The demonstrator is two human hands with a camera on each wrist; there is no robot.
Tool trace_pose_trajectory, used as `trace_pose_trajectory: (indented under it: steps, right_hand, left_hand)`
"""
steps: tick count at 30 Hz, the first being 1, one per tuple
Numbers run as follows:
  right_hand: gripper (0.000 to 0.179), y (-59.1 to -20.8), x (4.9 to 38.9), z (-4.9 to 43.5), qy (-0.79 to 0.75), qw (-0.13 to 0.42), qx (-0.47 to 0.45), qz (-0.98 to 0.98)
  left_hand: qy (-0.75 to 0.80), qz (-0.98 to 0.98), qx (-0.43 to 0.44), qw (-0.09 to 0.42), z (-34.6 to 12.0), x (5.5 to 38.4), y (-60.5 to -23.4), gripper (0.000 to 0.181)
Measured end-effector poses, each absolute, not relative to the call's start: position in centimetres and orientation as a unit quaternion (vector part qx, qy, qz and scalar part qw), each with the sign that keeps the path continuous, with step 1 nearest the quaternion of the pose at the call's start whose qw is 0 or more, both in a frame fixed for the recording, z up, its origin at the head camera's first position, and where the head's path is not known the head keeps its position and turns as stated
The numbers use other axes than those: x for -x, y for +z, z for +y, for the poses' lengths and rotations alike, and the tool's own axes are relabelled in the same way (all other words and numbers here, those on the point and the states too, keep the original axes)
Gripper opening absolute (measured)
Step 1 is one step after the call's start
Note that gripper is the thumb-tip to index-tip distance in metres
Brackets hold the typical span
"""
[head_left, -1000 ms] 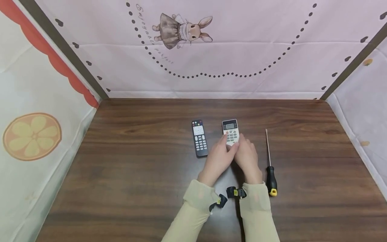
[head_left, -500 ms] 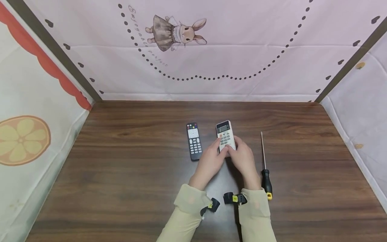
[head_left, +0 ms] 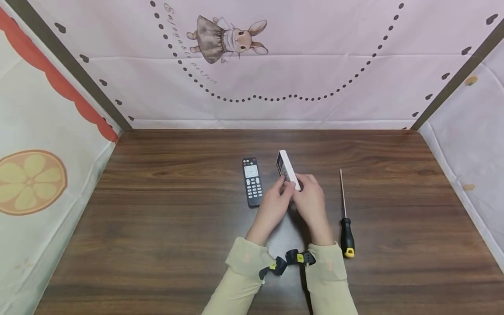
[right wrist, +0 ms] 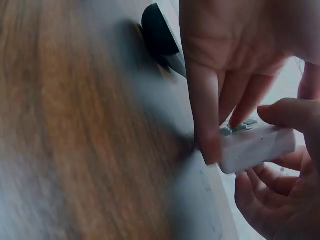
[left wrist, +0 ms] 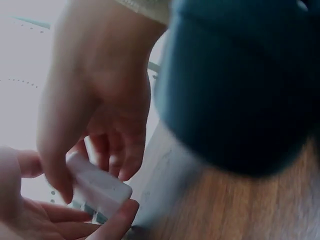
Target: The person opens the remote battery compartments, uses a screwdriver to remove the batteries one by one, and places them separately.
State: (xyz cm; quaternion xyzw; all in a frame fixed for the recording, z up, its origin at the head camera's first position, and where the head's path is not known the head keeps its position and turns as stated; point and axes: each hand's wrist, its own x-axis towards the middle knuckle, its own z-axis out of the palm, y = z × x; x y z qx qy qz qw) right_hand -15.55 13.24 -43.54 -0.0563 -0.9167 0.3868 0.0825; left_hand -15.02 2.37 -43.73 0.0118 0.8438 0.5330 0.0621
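Note:
Both hands hold a white air-conditioner remote control (head_left: 290, 171) above the table, tipped on its side so its pale edge faces up and its buttons face left. My left hand (head_left: 272, 204) pinches its near left part, and my right hand (head_left: 310, 199) grips the near right side. Seen from the left wrist, fingers of both hands surround the white remote (left wrist: 100, 186). From the right wrist, its end and several grey buttons show on the remote (right wrist: 257, 149) between the hands. Fingers partly hide its lower half.
A black remote control (head_left: 253, 181) lies face up left of the hands. On the right is a flat screwdriver (head_left: 347, 234) with a black and yellow handle. The brown wooden table (head_left: 169, 227) is bounded by printed cloth walls (head_left: 315, 52).
The white remote was first low at the table, then lifted by both hands with its face up. Now it is turned onto its side, face to the left.

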Motion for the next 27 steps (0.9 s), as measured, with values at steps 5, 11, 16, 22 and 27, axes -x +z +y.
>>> trace_pose_trajectory:
  steps: [5, 11, 16, 22, 27]
  right_hand:
    - [0.047, -43.2, 15.5, 12.5, 0.351, 0.096, 0.003, -0.931]
    - [0.046, -42.9, 15.4, 11.8, 0.336, 0.080, -0.043, -0.938]
    - [0.043, -42.7, 15.3, 11.5, 0.337, 0.069, -0.057, -0.937]
    - [0.039, -42.8, 15.0, 11.3, 0.347, 0.065, -0.054, -0.934]
    - [0.043, -43.0, 15.1, 11.4, 0.354, 0.072, -0.059, -0.931]
  left_hand:
    - [0.633, 0.770, 0.024, 0.076, 2.3, 15.4, -43.8, 0.053]
    - [0.733, 0.667, 0.079, 0.103, 1.8, 15.8, -43.7, 0.053]
    - [0.755, 0.633, 0.119, 0.122, 1.4, 16.1, -43.7, 0.048]
    - [0.781, 0.597, 0.133, 0.131, 1.1, 16.2, -43.9, 0.047]
    - [0.794, 0.579, 0.135, 0.124, 0.7, 16.4, -43.8, 0.046]
